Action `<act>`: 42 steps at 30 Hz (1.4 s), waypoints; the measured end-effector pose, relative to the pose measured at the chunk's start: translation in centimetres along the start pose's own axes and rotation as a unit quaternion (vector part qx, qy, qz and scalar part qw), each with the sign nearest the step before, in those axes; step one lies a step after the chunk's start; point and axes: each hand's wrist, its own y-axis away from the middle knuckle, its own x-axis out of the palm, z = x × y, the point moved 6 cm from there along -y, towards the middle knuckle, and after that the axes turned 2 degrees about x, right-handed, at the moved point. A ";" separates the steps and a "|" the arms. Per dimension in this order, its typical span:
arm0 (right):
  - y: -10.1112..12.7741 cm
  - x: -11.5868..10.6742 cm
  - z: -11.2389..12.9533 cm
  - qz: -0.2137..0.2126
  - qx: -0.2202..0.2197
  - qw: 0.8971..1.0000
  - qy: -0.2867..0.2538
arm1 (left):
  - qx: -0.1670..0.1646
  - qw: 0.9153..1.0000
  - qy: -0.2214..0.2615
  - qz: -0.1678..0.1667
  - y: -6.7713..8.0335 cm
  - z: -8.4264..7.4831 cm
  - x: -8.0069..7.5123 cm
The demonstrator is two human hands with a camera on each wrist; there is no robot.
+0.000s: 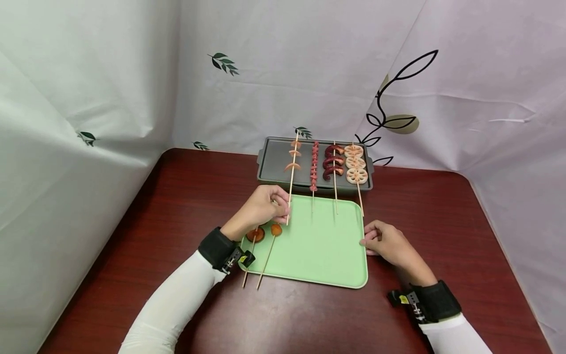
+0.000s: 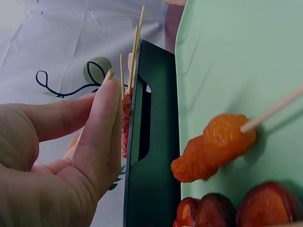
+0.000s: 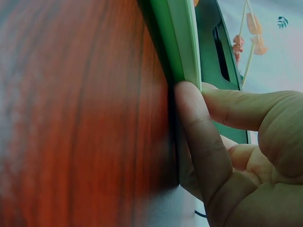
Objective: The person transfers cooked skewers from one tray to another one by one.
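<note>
My left hand (image 1: 269, 205) pinches the lower stick of a skewer with curved pinkish-orange pieces (image 1: 293, 153), which look like shrimp. This skewer reaches over the left part of a dark grey grill pan (image 1: 274, 169). In the left wrist view, the stick's end pokes out above the fingertips. A pale green tray (image 1: 327, 250) lies in front of the pan, and my right hand (image 1: 386, 241) pinches its right rim. On the tray's left side are a skewer of orange chunks (image 1: 276, 229) and a skewer with brown-red round slices (image 1: 255, 234), partly hidden by the left wrist.
Across the pan lie a skewer of small red meat pieces (image 1: 314, 164), one of dark red tentacles (image 1: 333, 161) and one of lotus root slices (image 1: 355, 163), their sticks jutting over the tray. A reddish-brown table (image 1: 424, 211) carries everything; a patterned white cloth (image 1: 309, 73) hangs behind.
</note>
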 end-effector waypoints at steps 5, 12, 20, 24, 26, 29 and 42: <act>0.0 0.1 0.1 0.002 0.002 1.000 -0.009 | 0.013 0.999 -0.020 0.022 1.0 0.0 0.2; -0.2 0.0 0.0 0.003 0.002 1.000 -0.010 | 0.012 0.999 -0.031 0.043 2.0 0.3 0.6; -0.1 0.1 -0.1 0.005 0.001 1.000 -0.009 | -0.004 0.998 -0.034 0.052 3.0 1.1 1.2; -0.1 0.0 -0.1 0.007 0.003 1.000 -0.011 | -0.008 0.998 -0.026 0.056 3.5 1.8 1.5; -0.1 0.0 -0.1 0.006 0.004 1.000 -0.010 | -0.011 0.998 -0.022 0.061 3.8 2.2 1.8; -0.3 -0.1 -0.2 0.004 0.005 1.000 -0.009 | -0.014 0.998 -0.018 0.066 4.2 2.9 2.1; -0.3 -0.1 -0.3 0.003 0.007 1.000 -0.003 | -0.018 0.998 -0.025 0.060 6.0 4.4 3.5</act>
